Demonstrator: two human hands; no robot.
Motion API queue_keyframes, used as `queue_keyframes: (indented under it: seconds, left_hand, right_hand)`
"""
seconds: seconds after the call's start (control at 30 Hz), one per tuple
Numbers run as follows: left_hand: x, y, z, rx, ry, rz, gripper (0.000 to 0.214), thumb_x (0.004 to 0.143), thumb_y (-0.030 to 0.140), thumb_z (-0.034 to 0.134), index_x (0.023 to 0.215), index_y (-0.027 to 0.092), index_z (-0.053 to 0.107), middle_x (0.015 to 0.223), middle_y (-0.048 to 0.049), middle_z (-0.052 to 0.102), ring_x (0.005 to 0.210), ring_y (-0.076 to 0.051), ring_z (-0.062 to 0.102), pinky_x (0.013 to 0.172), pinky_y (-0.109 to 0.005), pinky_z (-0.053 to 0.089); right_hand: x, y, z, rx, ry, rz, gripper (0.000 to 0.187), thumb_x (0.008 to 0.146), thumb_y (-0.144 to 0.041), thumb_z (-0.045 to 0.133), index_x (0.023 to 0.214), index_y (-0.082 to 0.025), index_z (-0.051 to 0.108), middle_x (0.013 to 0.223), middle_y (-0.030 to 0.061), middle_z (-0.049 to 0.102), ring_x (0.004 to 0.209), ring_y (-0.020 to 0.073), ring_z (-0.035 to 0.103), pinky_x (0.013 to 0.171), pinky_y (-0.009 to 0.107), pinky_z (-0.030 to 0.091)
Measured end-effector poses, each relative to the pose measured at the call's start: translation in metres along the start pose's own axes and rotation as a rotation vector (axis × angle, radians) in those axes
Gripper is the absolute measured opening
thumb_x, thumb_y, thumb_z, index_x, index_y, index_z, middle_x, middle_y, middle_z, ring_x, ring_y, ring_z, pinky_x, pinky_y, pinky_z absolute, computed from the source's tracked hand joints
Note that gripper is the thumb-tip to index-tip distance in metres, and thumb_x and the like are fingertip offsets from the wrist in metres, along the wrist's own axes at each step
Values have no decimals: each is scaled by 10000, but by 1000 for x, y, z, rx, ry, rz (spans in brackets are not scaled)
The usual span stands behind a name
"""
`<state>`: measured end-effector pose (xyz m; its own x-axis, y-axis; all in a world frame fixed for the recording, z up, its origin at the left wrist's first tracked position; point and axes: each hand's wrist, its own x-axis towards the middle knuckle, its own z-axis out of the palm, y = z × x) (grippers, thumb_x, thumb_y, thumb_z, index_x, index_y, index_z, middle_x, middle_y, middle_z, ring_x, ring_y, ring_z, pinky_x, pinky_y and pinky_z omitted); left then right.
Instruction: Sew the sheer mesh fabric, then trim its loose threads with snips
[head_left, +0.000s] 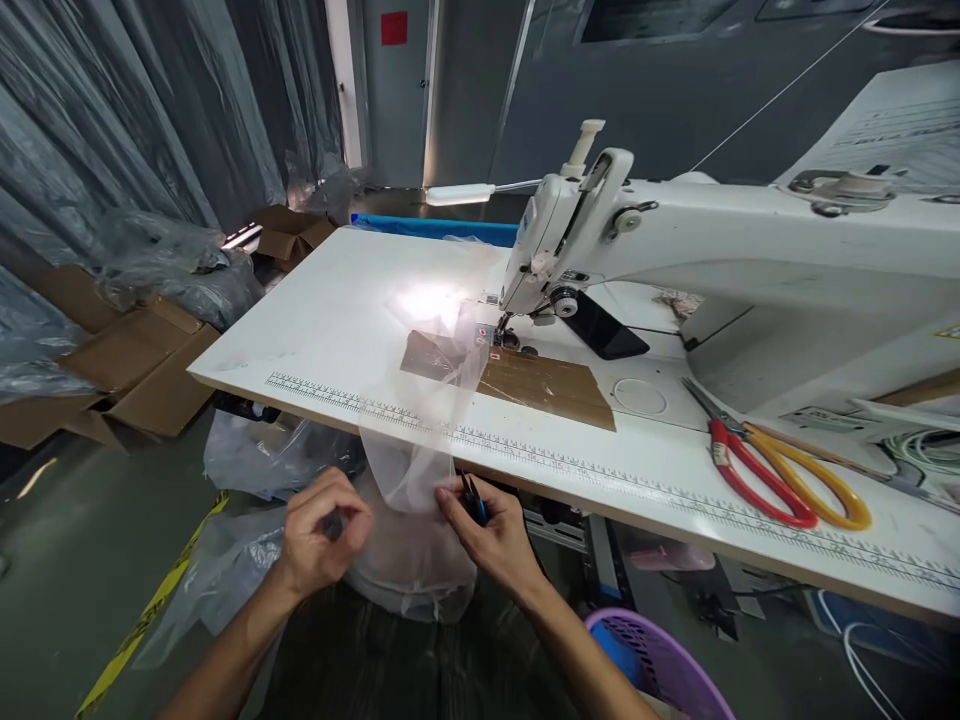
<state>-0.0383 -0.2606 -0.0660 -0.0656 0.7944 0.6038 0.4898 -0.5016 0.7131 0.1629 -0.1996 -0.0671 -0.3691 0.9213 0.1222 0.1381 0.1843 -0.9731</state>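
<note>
My left hand point(326, 525) is raised in front of the table edge, its fingers curled in toward the thumb. Whatever it may pinch is too small to make out. To its right, my right hand point(491, 530) grips small blue-and-black thread snips point(474, 500), points upward. The same hand's thumb and fingertip touch the edge of a sheer whitish fabric point(412, 470). That fabric runs from near the needle of a white sewing machine point(555, 230), over the table's front edge, and hangs down in folds between my hands.
Brown tape-like strips point(547, 388) lie on the white table point(322, 320) by the presser foot. Red-and-yellow-handled scissors point(780, 470) rest at the right, and a black phone point(607, 325) lies under the machine arm. A purple basket point(667, 660) stands below; cardboard boxes point(142, 350) are at left.
</note>
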Motion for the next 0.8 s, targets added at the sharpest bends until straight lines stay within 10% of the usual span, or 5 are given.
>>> queue_keyframes:
  seconds: [0.07, 0.2, 0.43, 0.63, 0.8]
  left_hand:
    - [13, 2, -6, 37, 100, 226, 89, 779, 193, 638, 856, 195, 682, 792, -48, 666, 723, -176, 598, 678, -322, 472]
    - [32, 6, 5, -13, -92, 327, 179, 828, 188, 582, 988, 187, 662, 968, -92, 710, 872, -215, 646, 778, -367, 495]
    - [27, -1, 31, -307, -512, -104, 644, 950, 586, 208, 1124, 163, 662, 1084, -120, 700, 1056, -291, 621, 960, -429, 435]
    - [22, -9, 22, -474, -554, -385, 360, 840, 455, 608, 881, 117, 723, 866, -96, 738, 807, -211, 684, 744, -291, 520]
    - [22, -4, 10, -360, -498, -461, 229, 830, 323, 631, 885, 122, 726, 871, -79, 739, 805, -186, 670, 731, -268, 506]
  right_hand:
    - [-6, -10, -2, -72, -75, -128, 253, 866, -326, 549, 673, -173, 606, 602, -1, 508, 549, 120, 446, 516, 247, 371]
    - [-23, -26, -2, -155, -276, -253, 144, 831, -186, 515, 698, -188, 571, 585, -22, 518, 532, 109, 443, 527, 236, 359]
    - [-41, -26, 5, -243, -340, -198, 104, 806, -138, 490, 764, -190, 570, 597, -39, 530, 548, 99, 440, 570, 220, 366]
    - [-39, -16, 0, -156, -410, -114, 86, 813, -139, 503, 759, -182, 554, 577, -54, 486, 506, 84, 393, 514, 215, 328]
    - [-27, -7, -6, -119, -293, -31, 224, 922, -362, 475, 898, -175, 596, 755, 15, 588, 663, 134, 517, 605, 241, 411]
